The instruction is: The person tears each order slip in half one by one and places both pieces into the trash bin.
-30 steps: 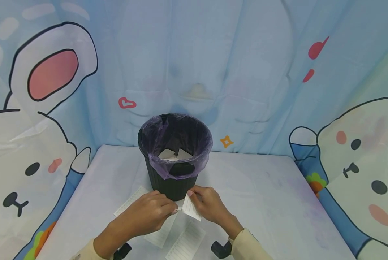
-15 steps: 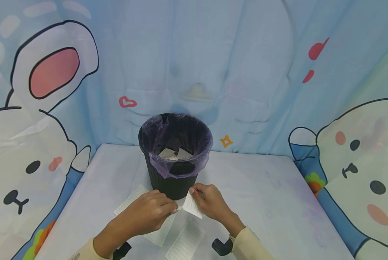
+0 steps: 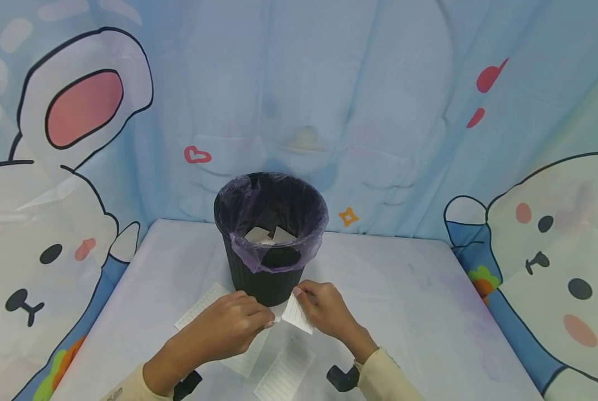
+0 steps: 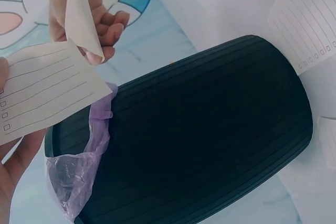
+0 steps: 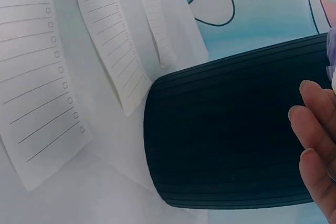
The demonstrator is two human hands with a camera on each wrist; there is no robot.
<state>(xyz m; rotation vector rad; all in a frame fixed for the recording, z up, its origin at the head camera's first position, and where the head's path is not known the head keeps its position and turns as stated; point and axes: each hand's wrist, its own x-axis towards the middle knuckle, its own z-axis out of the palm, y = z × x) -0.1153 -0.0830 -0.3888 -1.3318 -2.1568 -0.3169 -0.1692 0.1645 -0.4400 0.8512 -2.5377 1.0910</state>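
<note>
In the head view my left hand (image 3: 229, 326) pinches the edge of a lined paper slip at its fingertips. My right hand (image 3: 326, 312) pinches the lined paper (image 3: 297, 314) between thumb and fingers. The left wrist view shows lined paper (image 4: 50, 85) at my left fingers and a bent paper part (image 4: 83, 24) in my right fingers, meeting at a corner. Whether they are one slip or two I cannot tell. The right fingers (image 5: 315, 129) show at the edge of the right wrist view. Just behind the hands stands a black bin (image 3: 266, 284).
A purple bag (image 3: 309, 250) lines the bin, with paper pieces (image 3: 271, 236) inside. Three lined slips lie on the white table (image 3: 404, 312): one left (image 3: 204, 303), one partly under the left hand (image 3: 246, 359), one in front (image 3: 286, 370). A printed curtain (image 3: 299, 83) hangs behind.
Almost nothing differs. The bin and hands sit slightly higher in the head view, as the whole scene has shifted a little. Both hands keep hold of the paper.
</note>
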